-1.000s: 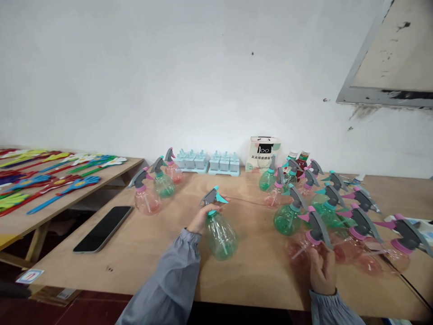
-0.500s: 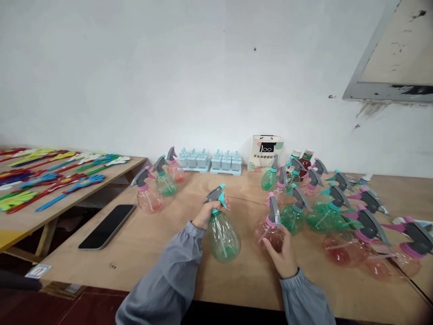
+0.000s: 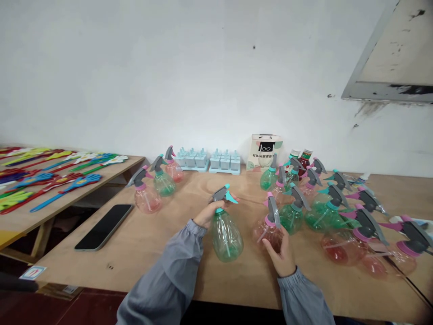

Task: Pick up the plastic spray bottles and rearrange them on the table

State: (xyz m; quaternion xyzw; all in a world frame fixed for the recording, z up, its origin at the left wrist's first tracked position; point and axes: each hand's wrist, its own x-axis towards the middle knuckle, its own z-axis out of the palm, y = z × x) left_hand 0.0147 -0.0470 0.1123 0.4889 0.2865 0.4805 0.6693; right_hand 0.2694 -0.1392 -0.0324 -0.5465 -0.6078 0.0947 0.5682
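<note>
My left hand (image 3: pixel 210 213) is closed around the neck of a green spray bottle (image 3: pixel 227 237) with a grey head and turquoise trigger. The bottle tilts slightly on or just above the table; which one I cannot tell. Some of the fingers are hidden behind its neck. My right hand (image 3: pixel 281 253) grips the lower side of a pink spray bottle (image 3: pixel 267 232), thumb in front and fingers on its right. That bottle has a pink trigger and grey head. Beside it stands another green spray bottle (image 3: pixel 291 216), one of several on the right.
Three spray bottles, including a pink one (image 3: pixel 147 199), stand at the left. A black phone (image 3: pixel 104 227) lies before them. Light-blue popsicle molds (image 3: pixel 225 161) and a paper bag (image 3: pixel 264 155) are by the wall. Colourful hand clappers (image 3: pixel 67 189) cover the other table.
The green bottle in my left hand has turned, its trigger now pointing more to the right. My right hand still holds the pink bottle. The view has shifted slightly.
</note>
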